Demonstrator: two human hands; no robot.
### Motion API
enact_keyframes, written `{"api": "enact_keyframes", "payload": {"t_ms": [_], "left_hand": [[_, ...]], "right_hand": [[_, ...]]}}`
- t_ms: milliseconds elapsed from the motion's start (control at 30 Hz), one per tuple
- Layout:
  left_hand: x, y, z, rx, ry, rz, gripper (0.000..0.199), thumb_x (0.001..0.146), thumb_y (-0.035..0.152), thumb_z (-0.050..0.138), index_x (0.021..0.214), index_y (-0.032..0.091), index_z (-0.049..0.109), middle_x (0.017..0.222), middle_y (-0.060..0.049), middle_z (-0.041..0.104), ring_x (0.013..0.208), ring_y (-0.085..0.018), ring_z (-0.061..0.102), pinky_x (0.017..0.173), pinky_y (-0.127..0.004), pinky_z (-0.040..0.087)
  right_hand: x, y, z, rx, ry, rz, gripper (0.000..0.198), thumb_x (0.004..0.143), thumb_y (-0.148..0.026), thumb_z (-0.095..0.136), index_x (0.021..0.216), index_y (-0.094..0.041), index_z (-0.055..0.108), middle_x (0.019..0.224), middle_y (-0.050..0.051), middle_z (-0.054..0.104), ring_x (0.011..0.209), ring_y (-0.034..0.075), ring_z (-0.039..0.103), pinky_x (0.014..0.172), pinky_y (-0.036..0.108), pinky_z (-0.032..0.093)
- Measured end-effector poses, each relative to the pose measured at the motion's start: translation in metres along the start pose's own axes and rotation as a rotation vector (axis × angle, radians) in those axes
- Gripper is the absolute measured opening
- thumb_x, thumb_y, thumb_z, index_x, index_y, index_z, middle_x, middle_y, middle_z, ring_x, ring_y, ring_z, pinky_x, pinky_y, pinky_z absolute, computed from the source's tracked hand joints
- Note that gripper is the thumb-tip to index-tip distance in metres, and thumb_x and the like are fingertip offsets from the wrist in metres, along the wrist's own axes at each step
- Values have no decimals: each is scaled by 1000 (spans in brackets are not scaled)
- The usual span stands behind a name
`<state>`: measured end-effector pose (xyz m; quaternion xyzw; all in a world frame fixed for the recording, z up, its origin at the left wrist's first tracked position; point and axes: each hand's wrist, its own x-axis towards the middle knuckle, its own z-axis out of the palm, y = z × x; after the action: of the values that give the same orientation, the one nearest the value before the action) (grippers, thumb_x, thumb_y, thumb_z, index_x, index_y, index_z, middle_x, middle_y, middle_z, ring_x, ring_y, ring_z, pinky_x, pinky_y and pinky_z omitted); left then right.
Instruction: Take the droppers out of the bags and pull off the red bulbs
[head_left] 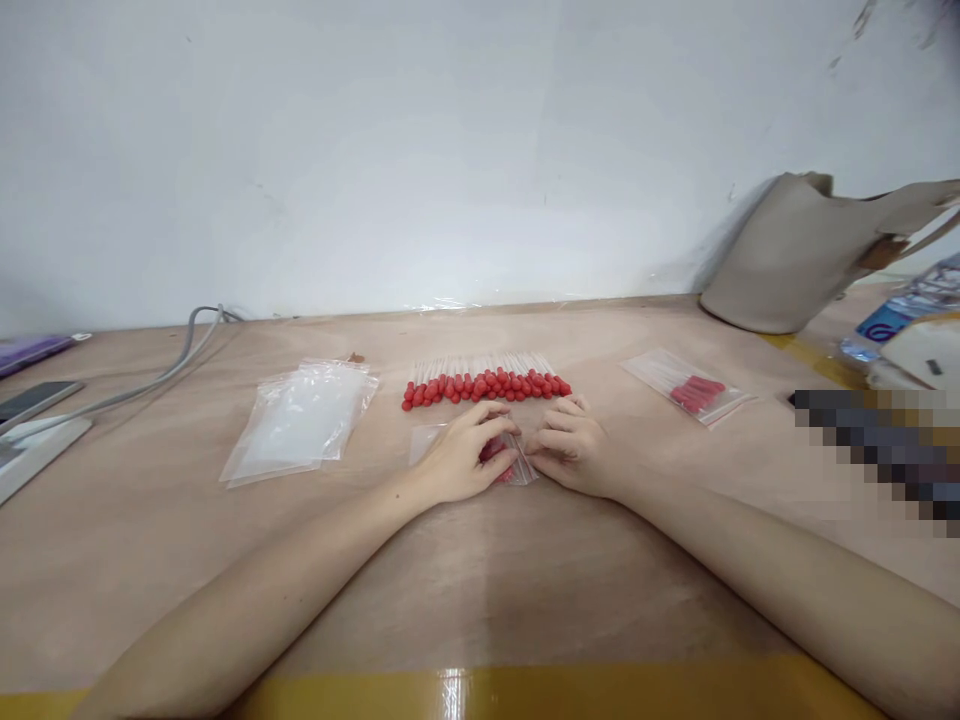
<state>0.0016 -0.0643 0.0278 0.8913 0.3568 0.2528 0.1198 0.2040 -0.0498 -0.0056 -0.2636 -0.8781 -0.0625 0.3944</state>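
Between my hands lies a small clear zip bag [526, 472] with red-headed sticks inside, its zip edge on the right. My left hand [461, 452] is closed over the bag, its fingers and thumb gripping it around the red heads. The fingertips of my right hand [574, 447] are pinched together at the zip edge. Just beyond my hands, a row of thin white sticks with red heads [487, 384] lies on the table, heads toward me. Off to the right rests a filled zip bag [694, 388] of the same sticks.
A pile of flat clear bags [304, 420] lies on the left of the brown-covered table [360, 630]. Farther left are a grey cable [161, 375] and a phone [37, 400]. A beige bag [787, 255] leans on the wall at right, near a plastic bottle [904, 310].
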Motion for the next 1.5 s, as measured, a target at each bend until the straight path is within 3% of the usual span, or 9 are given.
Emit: {"api": "enact_keyframes", "payload": {"t_ms": [233, 500, 767, 900, 1000, 1167, 1300, 1367, 1500], "left_hand": [[2, -2, -4, 54, -26, 38, 10, 82, 21, 49, 89, 19, 57, 118, -7, 48, 100, -18, 54, 86, -33, 45], [15, -20, -12, 409, -87, 494, 20, 90, 19, 41, 85, 17, 61, 101, -5, 61, 102, -19, 53, 89, -34, 44], [16, -26, -4, 486, -110, 597, 29, 93, 18, 32, 76, 16, 56, 83, -3, 61, 88, -14, 56, 84, -29, 46], [17, -26, -11, 488, -125, 618, 29, 93, 15, 31, 77, 15, 55, 83, -3, 61, 84, -12, 56, 85, -28, 48], [17, -25, -27, 511, -94, 642, 27, 93, 14, 31, 84, 13, 56, 94, -4, 62, 99, -14, 55, 93, -30, 45], [15, -20, -50, 617, -27, 665, 27, 92, 12, 30, 91, 12, 57, 105, -7, 61, 108, -16, 53, 92, -31, 47], [7, -14, -40, 554, -80, 581, 25, 93, 15, 31, 95, 17, 56, 107, -6, 61, 109, -16, 53, 91, -32, 47], [-3, -12, -30, 428, -30, 406, 23, 92, 21, 35, 109, 18, 51, 117, -7, 56, 114, -18, 49, 94, -34, 45], [-25, -13, -13, 139, -13, 20, 51, 87, 36, 46, 131, 18, 28, 127, -13, 48, 114, -22, 49, 93, -39, 44]], "right_hand": [[6, 3, 0, -96, -29, -159, 11, 81, -21, 54, 76, -23, 64, 66, -1, 56, 72, 14, 42, 75, 33, 29], [14, 0, -5, -173, -39, -277, 19, 84, -16, 47, 76, -20, 62, 72, 1, 61, 72, 14, 44, 74, 32, 34], [19, 0, -5, -101, -93, -399, 29, 90, -12, 36, 74, -15, 60, 78, 5, 63, 84, 15, 51, 78, 29, 40], [20, 1, -7, -112, -157, -401, 29, 90, -12, 35, 75, -16, 59, 82, 4, 63, 89, 15, 51, 81, 28, 38], [19, 4, -9, -163, -216, -376, 26, 90, -14, 37, 75, -17, 58, 77, 3, 62, 82, 15, 49, 73, 29, 35], [18, 2, -16, -82, -305, -147, 19, 87, -23, 44, 78, -17, 59, 72, 4, 59, 77, 16, 46, 70, 30, 34], [20, -4, -15, 151, -301, 116, 21, 88, -23, 41, 81, -18, 60, 73, 3, 58, 76, 16, 47, 71, 29, 36], [21, -8, -11, 213, -260, 196, 21, 87, -19, 41, 79, -18, 61, 71, 2, 59, 74, 15, 48, 70, 28, 36], [26, -12, 0, 200, -221, 286, 8, 79, -17, 53, 78, -18, 61, 72, 1, 61, 71, 14, 50, 70, 28, 36]]}}
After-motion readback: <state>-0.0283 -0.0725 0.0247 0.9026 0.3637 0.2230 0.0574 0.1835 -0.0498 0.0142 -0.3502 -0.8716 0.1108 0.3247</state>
